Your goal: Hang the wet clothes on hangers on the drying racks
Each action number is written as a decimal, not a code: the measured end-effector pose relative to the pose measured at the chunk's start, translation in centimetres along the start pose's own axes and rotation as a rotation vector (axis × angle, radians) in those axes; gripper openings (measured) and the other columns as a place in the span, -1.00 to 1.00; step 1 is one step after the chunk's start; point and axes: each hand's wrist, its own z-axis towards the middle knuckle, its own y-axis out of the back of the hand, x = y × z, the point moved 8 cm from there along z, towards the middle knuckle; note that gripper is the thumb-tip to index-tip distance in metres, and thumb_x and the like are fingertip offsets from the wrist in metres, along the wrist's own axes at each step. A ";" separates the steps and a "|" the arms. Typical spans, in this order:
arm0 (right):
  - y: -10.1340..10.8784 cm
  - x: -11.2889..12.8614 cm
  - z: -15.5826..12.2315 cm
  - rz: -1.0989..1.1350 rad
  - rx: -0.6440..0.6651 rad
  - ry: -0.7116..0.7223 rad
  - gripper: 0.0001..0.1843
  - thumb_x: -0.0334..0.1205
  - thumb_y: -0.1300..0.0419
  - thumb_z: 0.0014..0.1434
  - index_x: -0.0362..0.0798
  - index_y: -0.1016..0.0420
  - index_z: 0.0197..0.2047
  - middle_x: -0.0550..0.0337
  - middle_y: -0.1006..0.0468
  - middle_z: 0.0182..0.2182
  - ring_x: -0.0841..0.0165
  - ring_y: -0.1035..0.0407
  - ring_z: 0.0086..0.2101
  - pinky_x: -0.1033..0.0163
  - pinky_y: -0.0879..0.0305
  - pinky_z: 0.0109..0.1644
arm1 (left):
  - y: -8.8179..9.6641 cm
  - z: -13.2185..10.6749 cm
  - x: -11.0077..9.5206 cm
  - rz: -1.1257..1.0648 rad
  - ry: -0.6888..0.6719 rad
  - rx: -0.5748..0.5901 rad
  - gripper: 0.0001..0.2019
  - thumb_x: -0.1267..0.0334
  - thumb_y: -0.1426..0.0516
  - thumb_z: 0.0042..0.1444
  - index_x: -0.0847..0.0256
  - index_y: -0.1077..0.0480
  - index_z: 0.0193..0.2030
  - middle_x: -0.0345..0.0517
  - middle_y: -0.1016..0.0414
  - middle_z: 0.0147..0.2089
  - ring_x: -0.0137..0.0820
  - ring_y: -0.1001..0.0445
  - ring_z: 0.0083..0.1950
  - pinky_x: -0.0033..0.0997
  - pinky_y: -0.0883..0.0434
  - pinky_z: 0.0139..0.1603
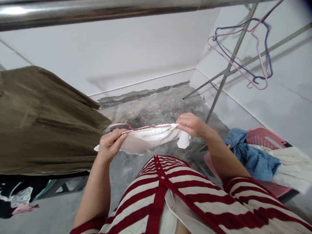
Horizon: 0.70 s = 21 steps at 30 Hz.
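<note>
A thin pink-coated wire hanger (138, 127) lies along the top of a white lacy garment (152, 139), partly inside its neckline. My left hand (110, 144) grips the hanger's near end together with the cloth edge. My right hand (191, 125) pinches the garment's other shoulder, where the hanger's far end goes out of sight under the fabric. The garment sags between my hands, in front of my red-and-white striped cardigan.
An olive-brown garment (46, 120) hangs at the left beneath a steel rail (97, 14). To the right stand a metal rack (226, 73) holding pink and blue hangers (243, 52) and a pink basket (265, 138) with blue and white clothes. Below lies a bare concrete floor (151, 110).
</note>
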 end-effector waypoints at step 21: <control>3.6 -3.6 -0.5 0.116 -0.241 -0.189 -0.82 -0.14 -0.10 0.23 0.01 -0.49 -0.29 0.16 -0.54 -0.38 0.33 -0.43 -0.37 0.25 -0.34 -0.29 | 2.6 -4.5 8.5 -0.049 0.486 -0.020 -0.66 0.01 -0.19 0.02 0.25 -0.51 -0.22 -0.09 -0.58 -0.27 -0.31 -0.50 -0.23 -0.34 -0.44 -0.17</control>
